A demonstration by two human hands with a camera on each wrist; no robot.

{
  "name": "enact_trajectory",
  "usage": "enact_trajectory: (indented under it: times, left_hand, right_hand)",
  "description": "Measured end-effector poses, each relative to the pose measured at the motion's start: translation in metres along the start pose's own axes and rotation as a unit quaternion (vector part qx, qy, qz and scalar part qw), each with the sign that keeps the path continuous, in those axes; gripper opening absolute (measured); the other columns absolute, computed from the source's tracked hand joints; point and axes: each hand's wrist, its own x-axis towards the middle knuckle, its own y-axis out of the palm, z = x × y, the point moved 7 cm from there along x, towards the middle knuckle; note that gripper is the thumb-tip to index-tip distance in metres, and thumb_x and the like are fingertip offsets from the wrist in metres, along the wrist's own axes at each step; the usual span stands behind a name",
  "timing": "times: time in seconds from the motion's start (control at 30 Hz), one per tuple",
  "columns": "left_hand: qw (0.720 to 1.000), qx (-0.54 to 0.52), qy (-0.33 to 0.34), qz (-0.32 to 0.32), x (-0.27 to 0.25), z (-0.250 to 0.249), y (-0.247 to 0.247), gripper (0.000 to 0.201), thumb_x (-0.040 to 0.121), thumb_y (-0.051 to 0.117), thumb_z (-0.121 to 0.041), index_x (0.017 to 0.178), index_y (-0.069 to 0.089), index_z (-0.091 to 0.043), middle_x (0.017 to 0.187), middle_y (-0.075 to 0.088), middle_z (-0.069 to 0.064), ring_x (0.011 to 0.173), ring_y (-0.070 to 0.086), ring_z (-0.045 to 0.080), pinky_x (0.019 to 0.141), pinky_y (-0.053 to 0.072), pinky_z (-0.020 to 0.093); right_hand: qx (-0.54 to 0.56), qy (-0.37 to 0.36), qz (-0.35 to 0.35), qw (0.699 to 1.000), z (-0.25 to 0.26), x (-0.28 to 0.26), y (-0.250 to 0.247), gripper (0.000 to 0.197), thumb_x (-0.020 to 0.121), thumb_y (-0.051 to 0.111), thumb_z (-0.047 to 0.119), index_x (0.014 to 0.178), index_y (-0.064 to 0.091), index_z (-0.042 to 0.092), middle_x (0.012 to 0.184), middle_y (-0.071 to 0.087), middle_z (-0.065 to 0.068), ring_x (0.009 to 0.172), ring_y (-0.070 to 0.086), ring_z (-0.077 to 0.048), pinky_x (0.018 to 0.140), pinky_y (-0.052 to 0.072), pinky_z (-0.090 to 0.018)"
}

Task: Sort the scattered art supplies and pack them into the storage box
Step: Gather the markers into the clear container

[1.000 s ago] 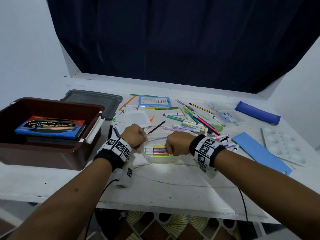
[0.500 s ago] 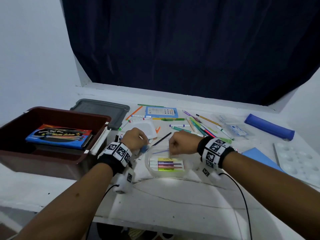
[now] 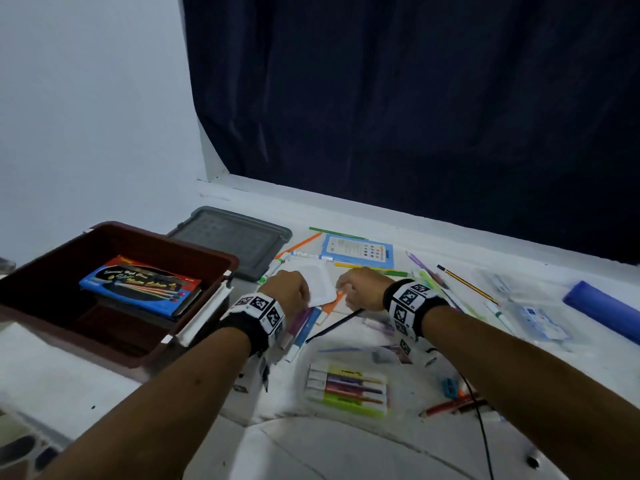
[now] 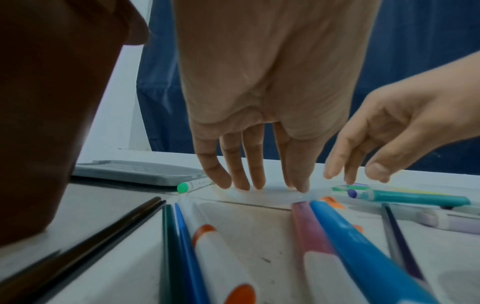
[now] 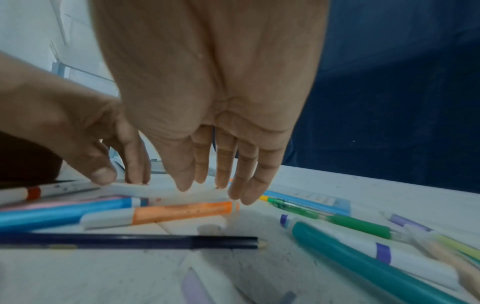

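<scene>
Now reaching with both hands toward a thin clear plastic lid lying flat on the white counter, just beyond a loose row of markers. Left hand with fingers straight, tips resting on the lid's near edge, grip wide and holding nothing. Right hand likewise spread, fingertips lowered to the lid's right edge above an orange-barrelled highlighter; no closed grip visible there either. Well to the left, the dark red plastic storage box, open, with a flat blue-and-red pencil pack already inside and a grey box lid lying behind it. Nearer the body, an open clear tray of pastel highlighters, probably the mate of the clear lid. Plenty still scattered: a teal marker, a dark pencil, a blue roll-up case. Likely trouble from here: thin, flat plastic, hard to lift off a flat surface, so fingertips liable to slip or slide it onto the orange highlighter; markers lying against its edge apt to roll away when disturbed; lifting by one edge alone liable to flex or flip it.
</scene>
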Motion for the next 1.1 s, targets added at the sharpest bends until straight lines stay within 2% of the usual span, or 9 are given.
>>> enact_trajectory:
  times: [0.1, 0.27, 0.37, 0.5, 0.67, 0.73, 0.83, 0.97, 1.1]
  left_hand:
    - [0.999, 0.042, -0.033, 0.008, 0.003, 0.011, -0.003, 0.017, 0.080, 0.065, -0.018, 0.093, 0.075, -0.022, 0.105, 0.071, 0.007, 0.100, 0.066, 0.029, 0.089, 0.055, 0.037]
    - [0.991, 0.089, -0.098, -0.008, 0.002, 0.035, -0.007, 0.025, 0.082, 0.063, -0.022, 0.106, 0.070, -0.020, 0.115, 0.066, 0.008, 0.104, 0.064, 0.030, 0.091, 0.053, 0.041]
    - [0.991, 0.081, -0.109, -0.016, 0.003, 0.038, -0.007, 0.027, 0.086, 0.059, -0.018, 0.112, 0.065, -0.021, 0.121, 0.062, 0.007, 0.109, 0.060, 0.029, 0.092, 0.051, 0.039]
    - [0.994, 0.052, -0.089, -0.028, 0.000, 0.026, -0.010, 0.018, 0.083, 0.064, -0.019, 0.101, 0.068, -0.017, 0.110, 0.066, 0.008, 0.100, 0.063, 0.028, 0.086, 0.055, 0.039]
    - [0.994, 0.065, -0.072, 0.056, -0.012, 0.015, 0.010, 0.028, 0.076, 0.075, -0.039, 0.081, 0.059, -0.018, 0.093, 0.067, 0.006, 0.091, 0.065, 0.027, 0.083, 0.056, 0.038]
    - [0.993, 0.067, -0.068, 0.065, -0.014, 0.015, 0.017, 0.032, 0.074, 0.078, -0.041, 0.086, 0.062, -0.017, 0.093, 0.066, 0.006, 0.093, 0.065, 0.027, 0.082, 0.055, 0.036]
    - [0.994, 0.063, -0.063, 0.058, -0.017, 0.013, 0.018, 0.033, 0.077, 0.078, -0.034, 0.098, 0.066, -0.012, 0.103, 0.068, 0.009, 0.097, 0.064, 0.029, 0.085, 0.054, 0.036]
    - [0.996, 0.053, -0.044, 0.051, -0.024, 0.010, 0.016, 0.023, 0.078, 0.067, -0.016, 0.100, 0.066, -0.010, 0.109, 0.066, 0.013, 0.101, 0.062, 0.032, 0.087, 0.054, 0.039]
    - [0.998, 0.002, -0.029, 0.053, -0.029, 0.008, 0.009, 0.023, 0.083, 0.064, -0.017, 0.103, 0.071, -0.009, 0.109, 0.068, 0.010, 0.103, 0.061, 0.028, 0.088, 0.051, 0.035]
  right_hand:
    - [-0.031, -0.027, 0.021, 0.999, 0.000, 0.015, 0.010, 0.044, 0.090, 0.052, 0.000, 0.131, 0.058, 0.013, 0.132, 0.058, -0.008, 0.119, 0.054, -0.026, 0.097, 0.044, -0.031]
    - [-0.050, -0.058, 0.012, 0.997, -0.006, 0.024, 0.016, 0.031, 0.089, 0.056, 0.003, 0.115, 0.066, 0.015, 0.118, 0.061, -0.005, 0.109, 0.056, -0.023, 0.081, 0.037, -0.024]
    - [-0.060, -0.063, 0.007, 0.996, -0.010, 0.023, 0.016, 0.022, 0.091, 0.059, 0.011, 0.110, 0.069, 0.017, 0.113, 0.063, -0.001, 0.104, 0.057, -0.020, 0.078, 0.037, -0.023]
    - [-0.045, -0.053, 0.011, 0.998, -0.017, 0.011, 0.010, 0.019, 0.090, 0.064, 0.018, 0.108, 0.071, 0.020, 0.107, 0.065, 0.002, 0.097, 0.057, -0.016, 0.077, 0.041, -0.025]
    - [-0.006, -0.037, -0.014, 0.999, -0.025, -0.009, -0.006, 0.019, 0.092, 0.060, 0.018, 0.106, 0.073, 0.021, 0.103, 0.067, 0.002, 0.092, 0.056, -0.015, 0.079, 0.045, -0.028]
    - [0.005, -0.034, -0.033, 0.999, -0.026, -0.021, -0.011, 0.020, 0.093, 0.059, 0.021, 0.109, 0.072, 0.021, 0.104, 0.064, 0.003, 0.091, 0.054, -0.014, 0.079, 0.044, -0.027]
    - [0.019, -0.030, -0.055, 0.998, -0.022, -0.044, -0.013, 0.019, 0.093, 0.060, 0.025, 0.106, 0.072, 0.018, 0.099, 0.064, 0.003, 0.087, 0.055, -0.014, 0.073, 0.041, -0.025]
    - [0.050, -0.006, -0.066, 0.997, -0.016, -0.076, -0.006, 0.016, 0.091, 0.062, 0.029, 0.096, 0.073, 0.018, 0.086, 0.067, 0.002, 0.078, 0.058, -0.017, 0.067, 0.046, -0.029]
    - [0.075, 0.021, -0.063, 0.995, -0.014, -0.104, 0.003, 0.013, 0.090, 0.062, 0.026, 0.094, 0.071, 0.017, 0.085, 0.065, 0.000, 0.078, 0.059, -0.017, 0.066, 0.046, -0.030]
